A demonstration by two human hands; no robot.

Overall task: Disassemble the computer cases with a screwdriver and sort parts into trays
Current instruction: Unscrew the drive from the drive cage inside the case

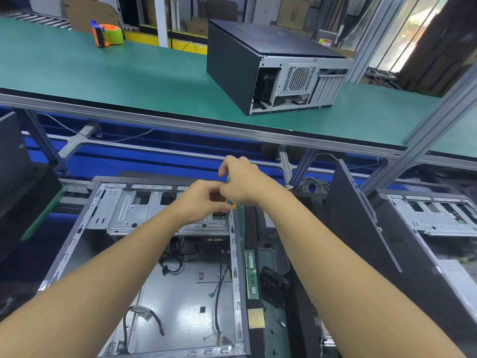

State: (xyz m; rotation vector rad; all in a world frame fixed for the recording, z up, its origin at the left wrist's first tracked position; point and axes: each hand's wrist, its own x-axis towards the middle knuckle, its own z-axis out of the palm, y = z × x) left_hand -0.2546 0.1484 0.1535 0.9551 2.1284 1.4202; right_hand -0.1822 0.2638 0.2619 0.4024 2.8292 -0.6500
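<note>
An open computer case (77,241) lies on its side below me, its bare metal floor and loose black cables (219,293) showing. My right hand (242,182) grips the green and yellow handle of a screwdriver (229,201) held upright over the drive cage (154,213) at the case's far right corner. My left hand (201,202) pinches the lower part of the screwdriver near the shaft. The tip is hidden behind my fingers.
A green RAM stick (251,272) and small parts lie in a dark tray (276,254) right of the case. Another opened case (433,220) stands at the right, with a loose black side panel (361,208) leaning beside it. A closed case (273,65) and tape dispenser (107,34) sit on the green shelf (103,73).
</note>
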